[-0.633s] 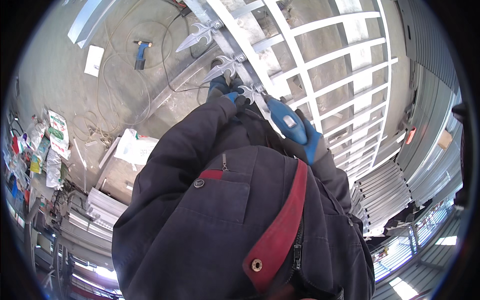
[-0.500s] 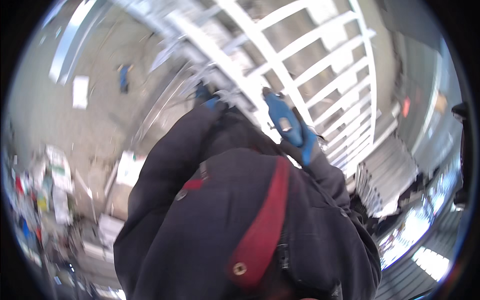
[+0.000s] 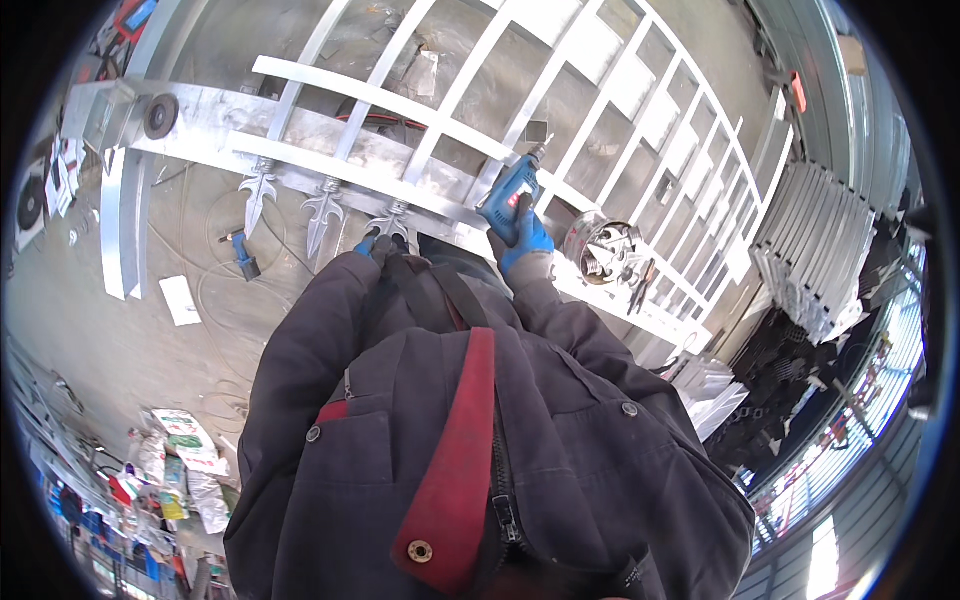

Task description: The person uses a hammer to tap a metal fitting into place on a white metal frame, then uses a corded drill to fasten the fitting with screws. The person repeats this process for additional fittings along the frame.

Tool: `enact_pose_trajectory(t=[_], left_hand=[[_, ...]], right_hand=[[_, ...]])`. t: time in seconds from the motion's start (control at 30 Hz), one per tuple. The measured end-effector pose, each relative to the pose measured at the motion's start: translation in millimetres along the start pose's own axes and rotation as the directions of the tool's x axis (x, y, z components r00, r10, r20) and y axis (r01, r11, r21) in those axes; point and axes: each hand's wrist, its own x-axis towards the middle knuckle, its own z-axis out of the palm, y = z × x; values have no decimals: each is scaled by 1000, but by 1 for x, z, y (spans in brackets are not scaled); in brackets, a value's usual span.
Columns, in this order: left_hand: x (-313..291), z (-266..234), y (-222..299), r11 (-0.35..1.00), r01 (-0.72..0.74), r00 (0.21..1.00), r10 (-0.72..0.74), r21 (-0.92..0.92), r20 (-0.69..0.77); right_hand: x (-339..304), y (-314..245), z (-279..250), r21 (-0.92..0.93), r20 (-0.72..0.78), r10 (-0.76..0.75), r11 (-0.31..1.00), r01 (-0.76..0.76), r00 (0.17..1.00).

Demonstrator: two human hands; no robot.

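My right hand (image 3: 528,243), in a blue and dark work glove, is closed round the handle of a blue power drill (image 3: 512,190). The drill's bit end points away from me and to the right, over the white metal frame (image 3: 440,122). My left hand (image 3: 372,245), gloved alike, is at a silver spear-shaped finial (image 3: 392,218) on the frame's near rail. Its fingers seem closed on the finial's tip, partly hidden by the sleeve. Two more spear-shaped finials, one in the middle (image 3: 323,212) and one farther left (image 3: 259,192), stick out from the same rail.
A round tin (image 3: 603,248) of metal pieces stands right of the drill, with pliers (image 3: 642,287) beside it. A second blue tool (image 3: 243,256) lies on the floor among cables. Stacked metal profiles (image 3: 812,245) are at right, bags (image 3: 185,450) at lower left.
My view has turned and steadied, so the frame and finials show farther to the left. The drill's front end now points right instead of left. Both hands remain near the rail.
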Motion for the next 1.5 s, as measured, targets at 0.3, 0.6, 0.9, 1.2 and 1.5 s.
enact_pose_trajectory(t=[0.3,0.6,0.9,1.2,1.5], left_hand=[[-10,-10,20,988,87,996,-86,128,-13],[13,-22,2,974,78,997,-80,215,-1],[24,-27,-12,982,62,997,-68,178,25],[16,-22,-5,990,113,993,-114,80,14],[12,-18,1,986,125,992,-124,109,-18]], right_hand=[[-11,21,37,-68,-99,27,997,-34,995],[-26,29,30,13,116,187,982,-190,975],[-46,49,-23,83,27,225,971,-226,974],[-9,161,-100,-452,190,679,702,-551,709],[25,150,-90,-686,214,584,660,-305,783]])
